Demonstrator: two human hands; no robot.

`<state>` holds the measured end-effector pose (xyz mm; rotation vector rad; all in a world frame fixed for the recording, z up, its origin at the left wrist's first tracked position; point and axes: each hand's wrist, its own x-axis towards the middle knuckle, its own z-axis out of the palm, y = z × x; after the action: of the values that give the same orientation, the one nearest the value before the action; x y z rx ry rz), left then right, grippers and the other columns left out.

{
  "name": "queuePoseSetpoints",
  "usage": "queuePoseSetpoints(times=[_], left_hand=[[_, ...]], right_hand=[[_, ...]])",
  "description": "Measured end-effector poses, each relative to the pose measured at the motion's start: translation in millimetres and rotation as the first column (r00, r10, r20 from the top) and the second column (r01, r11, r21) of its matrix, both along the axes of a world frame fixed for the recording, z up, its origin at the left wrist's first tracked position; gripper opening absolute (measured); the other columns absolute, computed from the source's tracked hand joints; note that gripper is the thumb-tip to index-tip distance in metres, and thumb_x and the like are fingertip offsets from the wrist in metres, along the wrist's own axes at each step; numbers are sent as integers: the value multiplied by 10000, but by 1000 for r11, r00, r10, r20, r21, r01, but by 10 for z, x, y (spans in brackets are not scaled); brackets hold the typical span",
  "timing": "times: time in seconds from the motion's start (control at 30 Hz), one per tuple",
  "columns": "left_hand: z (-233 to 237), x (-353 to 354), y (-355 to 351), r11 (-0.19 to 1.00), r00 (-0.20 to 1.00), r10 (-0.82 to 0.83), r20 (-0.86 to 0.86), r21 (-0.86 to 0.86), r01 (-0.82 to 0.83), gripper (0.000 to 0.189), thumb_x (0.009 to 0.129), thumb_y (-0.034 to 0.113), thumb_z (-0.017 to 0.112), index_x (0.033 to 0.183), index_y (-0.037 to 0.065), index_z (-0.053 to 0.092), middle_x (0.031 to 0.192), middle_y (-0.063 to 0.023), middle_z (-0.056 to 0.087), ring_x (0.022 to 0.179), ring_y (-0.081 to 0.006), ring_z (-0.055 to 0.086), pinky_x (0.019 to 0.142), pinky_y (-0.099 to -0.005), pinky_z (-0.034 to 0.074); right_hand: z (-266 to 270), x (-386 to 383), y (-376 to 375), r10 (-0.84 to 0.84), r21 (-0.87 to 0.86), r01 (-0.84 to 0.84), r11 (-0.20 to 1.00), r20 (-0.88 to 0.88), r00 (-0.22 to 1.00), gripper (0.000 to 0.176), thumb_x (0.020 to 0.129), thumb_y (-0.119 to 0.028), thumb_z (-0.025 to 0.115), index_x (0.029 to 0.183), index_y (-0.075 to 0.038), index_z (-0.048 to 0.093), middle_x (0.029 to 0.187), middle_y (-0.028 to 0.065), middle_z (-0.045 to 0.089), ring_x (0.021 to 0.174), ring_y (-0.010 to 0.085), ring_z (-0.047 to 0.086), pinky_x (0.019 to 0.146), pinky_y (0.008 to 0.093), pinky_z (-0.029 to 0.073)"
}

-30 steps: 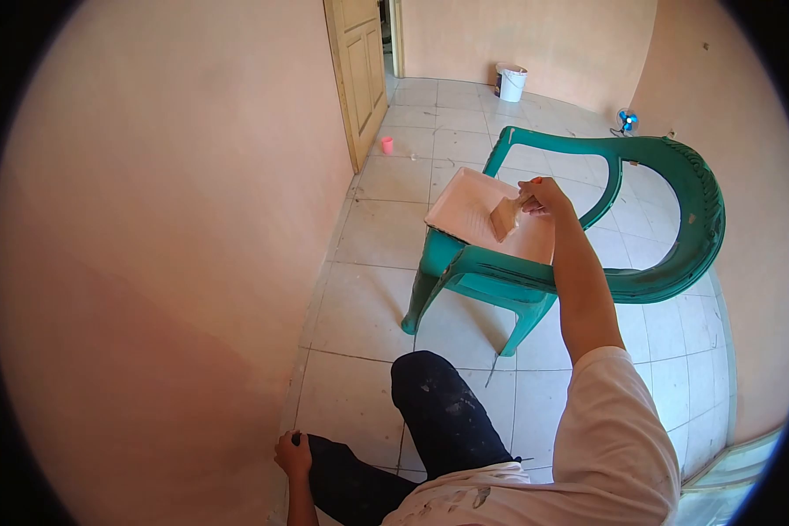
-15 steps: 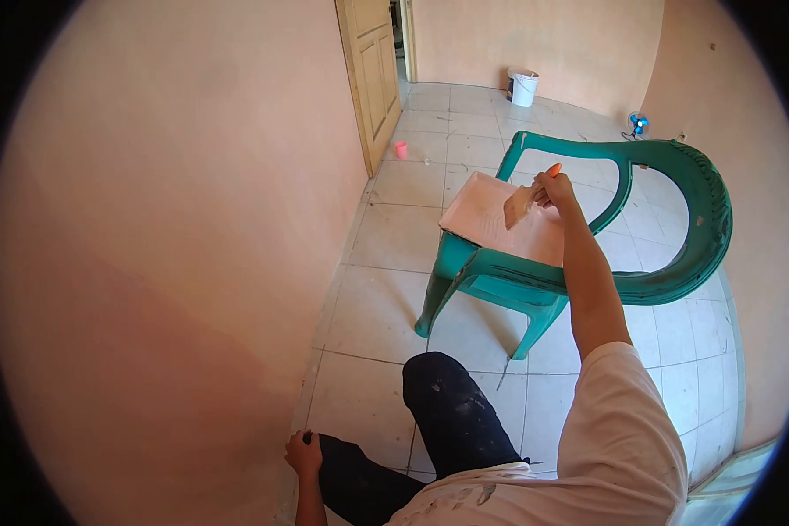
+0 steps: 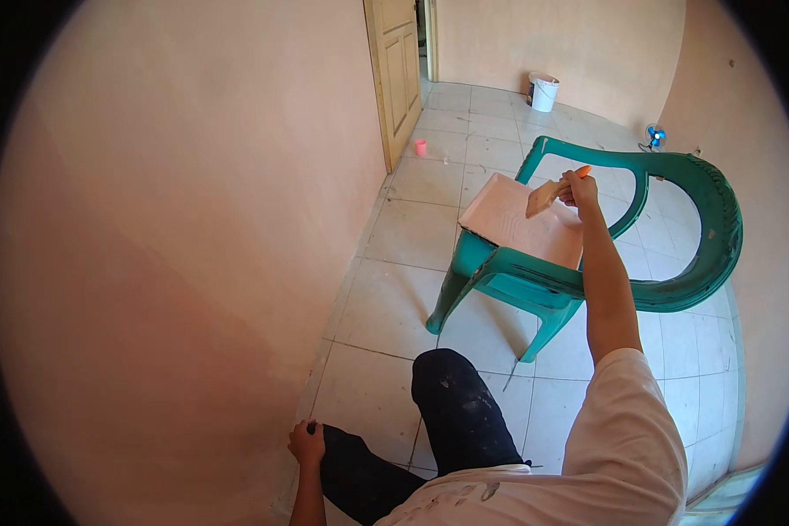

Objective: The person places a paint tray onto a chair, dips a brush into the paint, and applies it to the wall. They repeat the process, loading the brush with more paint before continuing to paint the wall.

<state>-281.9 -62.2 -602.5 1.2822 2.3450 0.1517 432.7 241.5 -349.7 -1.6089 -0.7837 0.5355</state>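
My right hand (image 3: 580, 189) is closed round the orange handle of a wide paintbrush (image 3: 545, 200). The bristles, coated in pale pink, point down and left over a paint tray (image 3: 491, 219) of pink paint. That tray rests on the seat of a green plastic chair (image 3: 719, 202), which has armrests and paint scuffs. My forearm hides the tray's right edge. Low on the left, my left hand (image 3: 306, 444) lies cupped over my dark-trousered left knee (image 3: 346, 456), thumb and fingers apart, close to the pink wall (image 3: 193, 289).
A white bucket (image 3: 543, 92) stands by the far wall. On the tiled floor (image 3: 386, 307) sits a small pink cup (image 3: 421, 148), near a wooden door (image 3: 399, 79). A blue fan (image 3: 655, 136) is at the right-hand wall, behind the chair.
The brush has lifted slightly in my right hand and tilted flatter above the tray. The whole scene has shifted a little to the right as my head turned; my left hand stays at the knee.
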Motion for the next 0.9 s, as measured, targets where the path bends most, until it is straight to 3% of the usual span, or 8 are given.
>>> queuePoseSetpoints(times=[0.23,0.37,0.43,0.53,0.67,0.73,0.83,0.9], left_hand=[[-35,-36,-7,1000,1000,-3,6,22,3,370,942,384,619,1222,152,689,1307,-85,633,1234,-322,549,1077,-516,386],[-16,-21,-19,1000,1000,5,14,30,-5,363,940,376,618,1214,150,694,1288,-88,644,1225,-324,557,1075,-515,394],[11,-19,-16,1000,1000,2,15,30,-3,359,941,372,616,1211,149,696,1283,-88,647,1222,-323,560,1073,-515,397],[4,-16,-14,999,1000,4,19,36,-5,355,943,366,614,1211,148,697,1284,-86,647,1221,-320,562,1074,-518,398],[7,-13,-20,999,1000,9,13,33,-9,351,944,364,615,1206,147,700,1278,-93,649,1216,-320,566,1075,-515,396],[28,4,-10,999,1000,8,11,35,-8,352,943,364,616,1206,146,701,1275,-96,650,1214,-320,567,1075,-514,396],[52,16,-5,1000,1000,21,-5,23,-20,351,945,365,615,1207,149,702,1268,-99,650,1209,-321,569,1075,-513,395],[23,-6,0,1000,1000,20,-5,17,-20,355,944,370,613,1212,153,701,1270,-97,649,1211,-321,568,1075,-517,394]], right_hand=[[33,-76,20,-42,-96,60,994,179,983,339,866,-295,647,848,41,687,656,135,683,502,193,655,465,311,526],[32,-92,31,-44,-27,49,998,157,987,328,856,-282,651,832,43,683,649,134,677,504,192,656,461,307,523],[-3,-89,107,22,-141,18,990,277,961,303,862,-306,657,853,-6,700,645,114,671,486,178,629,465,299,506],[-1,-58,72,14,-73,-3,997,150,989,298,858,-305,663,852,-9,699,648,112,670,489,176,629,467,302,506],[49,-119,52,22,-151,14,989,239,971,287,855,-304,662,852,-20,703,648,103,666,495,173,630,465,300,502],[50,-92,19,-5,-60,8,998,57,998,276,852,-303,655,851,-32,706,646,95,661,500,170,627,469,298,502],[45,-104,54,14,-132,8,991,161,987,284,860,-314,641,847,-38,708,637,86,654,500,169,622,468,293,496],[48,-80,24,22,-88,-13,996,97,995,288,861,-317,639,843,-38,706,635,86,652,493,170,615,466,293,492]])
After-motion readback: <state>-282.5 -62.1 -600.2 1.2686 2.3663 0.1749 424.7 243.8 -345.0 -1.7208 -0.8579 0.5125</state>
